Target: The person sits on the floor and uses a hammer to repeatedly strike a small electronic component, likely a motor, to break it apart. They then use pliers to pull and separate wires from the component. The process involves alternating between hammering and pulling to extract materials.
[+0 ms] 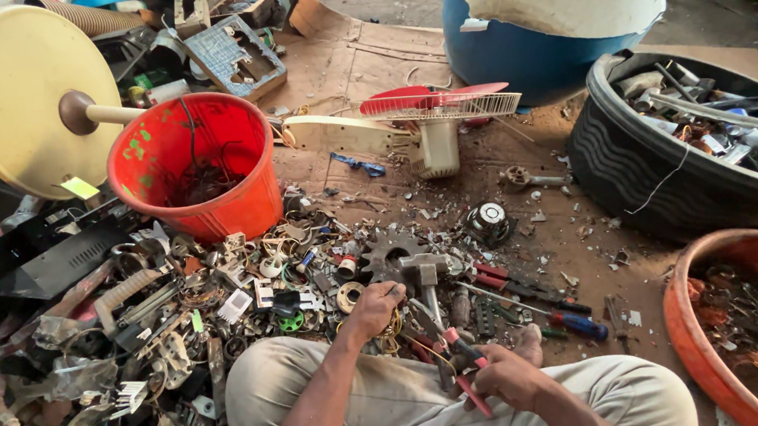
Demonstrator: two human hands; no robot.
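I sit on the ground with my knees drawn in, above a heap of scrap parts. My left hand (373, 309) is closed around a small coil of copper-coloured wire (393, 326). My right hand (508, 375) grips red-handled pliers (459, 359), whose jaws point up toward that wire. A hammer (423, 277) lies just beyond my hands, next to a grey gear wheel (388, 250). A blue-handled screwdriver (573, 322) and red-handled tools (513, 279) lie to the right.
A red bucket (219, 211) with wires stands at left, beside a cream fan base (20, 96). A dismantled fan (436, 120), a blue drum (519, 52), a black tub (626, 178) of metal scrap and an orange basin (699, 342) ring the right side.
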